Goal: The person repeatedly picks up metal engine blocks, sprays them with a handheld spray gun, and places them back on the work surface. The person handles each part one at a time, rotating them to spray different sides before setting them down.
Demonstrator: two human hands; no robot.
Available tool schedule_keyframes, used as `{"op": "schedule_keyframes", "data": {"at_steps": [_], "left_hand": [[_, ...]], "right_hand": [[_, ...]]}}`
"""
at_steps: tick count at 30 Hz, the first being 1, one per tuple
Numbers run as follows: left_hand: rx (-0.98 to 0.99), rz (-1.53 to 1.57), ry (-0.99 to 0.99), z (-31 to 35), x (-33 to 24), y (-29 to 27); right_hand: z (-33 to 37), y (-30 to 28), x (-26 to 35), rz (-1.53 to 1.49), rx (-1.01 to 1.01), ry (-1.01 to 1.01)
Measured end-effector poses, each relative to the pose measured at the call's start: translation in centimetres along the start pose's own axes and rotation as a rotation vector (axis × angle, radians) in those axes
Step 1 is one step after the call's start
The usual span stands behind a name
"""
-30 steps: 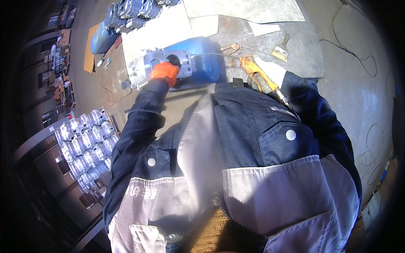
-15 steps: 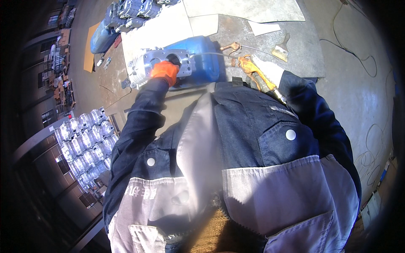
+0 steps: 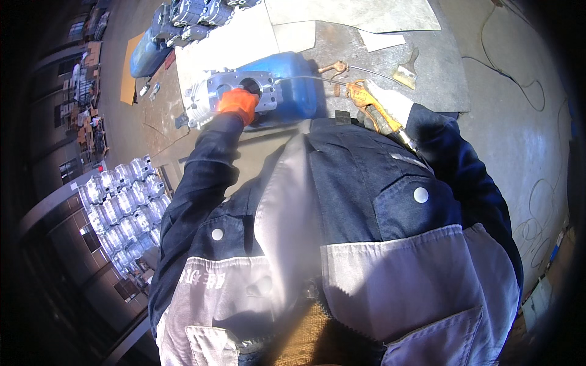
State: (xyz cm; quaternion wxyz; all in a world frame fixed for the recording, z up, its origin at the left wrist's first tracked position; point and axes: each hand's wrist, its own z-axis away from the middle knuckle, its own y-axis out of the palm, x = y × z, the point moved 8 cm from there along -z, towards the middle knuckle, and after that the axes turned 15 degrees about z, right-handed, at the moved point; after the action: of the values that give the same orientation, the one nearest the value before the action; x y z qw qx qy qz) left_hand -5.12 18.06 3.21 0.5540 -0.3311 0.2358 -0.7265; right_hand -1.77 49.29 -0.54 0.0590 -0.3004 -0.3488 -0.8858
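My left hand [image 3: 238,105], in an orange glove, is closed on a silver cast-metal housing [image 3: 266,97] by its round opening; the fingertips are partly hidden inside. The housing rests against a blue plastic jug [image 3: 303,85] lying on the worktable. In a white glove, my right hand [image 3: 392,102] grips a yellow air blow gun [image 3: 373,105]. Its long thin nozzle reaches left across the jug, with the tip near the housing's flat, bolt-holed face. A metal hose fitting leads from the gun's lower end towards my jacket.
Beyond the nozzle lie an orange-brown tool [image 3: 333,68] with a thin rod and a flat brush [image 3: 406,71]. More castings [image 3: 198,13] and another blue jug [image 3: 146,55] stand at the far left. Stacked shiny castings [image 3: 127,204] fill the left side. Hoses [image 3: 510,76] trail over the right floor.
The blow gun and my right hand have shifted very slightly to the right. My left hand and the housing look unmoved.
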Motion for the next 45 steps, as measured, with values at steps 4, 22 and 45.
{"op": "schedule_keyframes", "data": {"at_steps": [4,22,45], "left_hand": [[-0.001,0.007,-0.004,-0.1,0.1,0.1],[-0.003,0.006,-0.011,-0.1,-0.1,-0.3],[-0.101,0.015,0.113,-0.5,0.3,0.4]], "right_hand": [[-0.2,0.7,-0.1,-0.022,0.080,0.032],[0.0,-1.1,-1.3,0.086,0.067,0.097],[-1.0,-1.3,-1.9,0.046,0.047,0.052]]}}
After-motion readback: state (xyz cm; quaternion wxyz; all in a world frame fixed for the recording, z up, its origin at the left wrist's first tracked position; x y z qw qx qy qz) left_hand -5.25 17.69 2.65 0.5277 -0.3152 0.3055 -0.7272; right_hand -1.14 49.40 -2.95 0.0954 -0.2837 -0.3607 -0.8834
